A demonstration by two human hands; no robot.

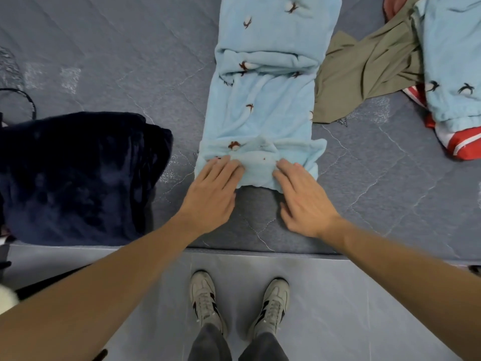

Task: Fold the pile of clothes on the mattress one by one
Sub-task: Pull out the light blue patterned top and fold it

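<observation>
A light blue fleece garment (263, 100) with small brown bird prints lies lengthwise down the middle of the grey mattress (104, 53), folded into a long narrow strip. My left hand (213, 188) lies flat with straight fingers on its near left corner. My right hand (302, 194) rests the same way on its near right corner. Both hands press the near hem down; neither grips the cloth.
A dark navy fleece garment (78, 175) lies heaped at the left near the mattress edge. At the right sits a pile: an olive garment (364, 71), another light blue printed piece (453, 56), and a red-and-white one (463, 142). My shoes (239, 306) stand on the pale floor below.
</observation>
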